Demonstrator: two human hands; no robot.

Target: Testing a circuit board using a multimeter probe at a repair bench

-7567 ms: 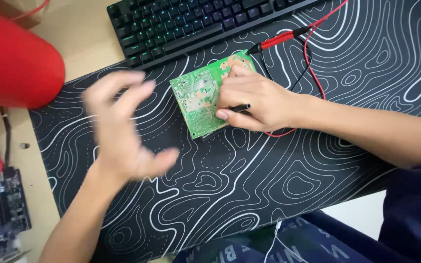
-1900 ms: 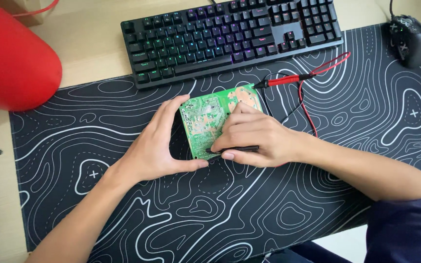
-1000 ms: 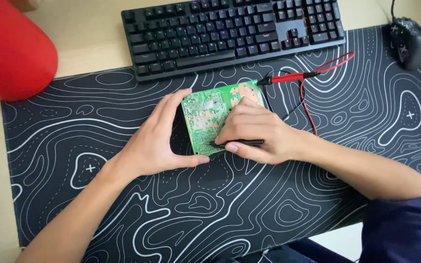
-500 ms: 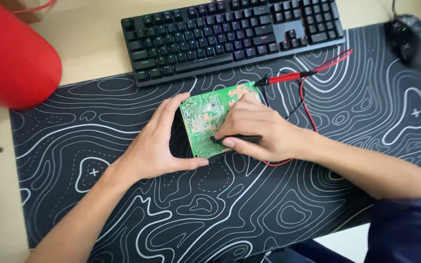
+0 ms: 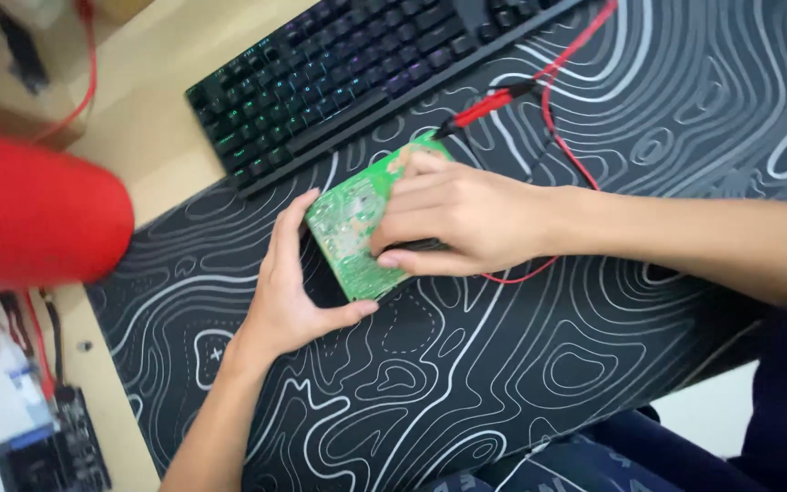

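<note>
A pale wooden surface (image 5: 161, 159) fills the view. A black desk mat (image 5: 521, 364) with white contour lines covers most of it, from the centre to 3 o'clock. At 9 o'clock sits a blurred red rounded object (image 5: 34, 214). Light is soft and even.

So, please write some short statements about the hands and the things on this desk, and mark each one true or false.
1. Both hands touch the green circuit board. True.
2. The left hand holds a red probe. False: the red probe lies on the black patterned mat, beside the board.
3. A black keyboard lies beyond the board. True.
4. The right hand rests on the keyboard. False: it rests on the board.
5. A large red object is at the left. True.
</note>
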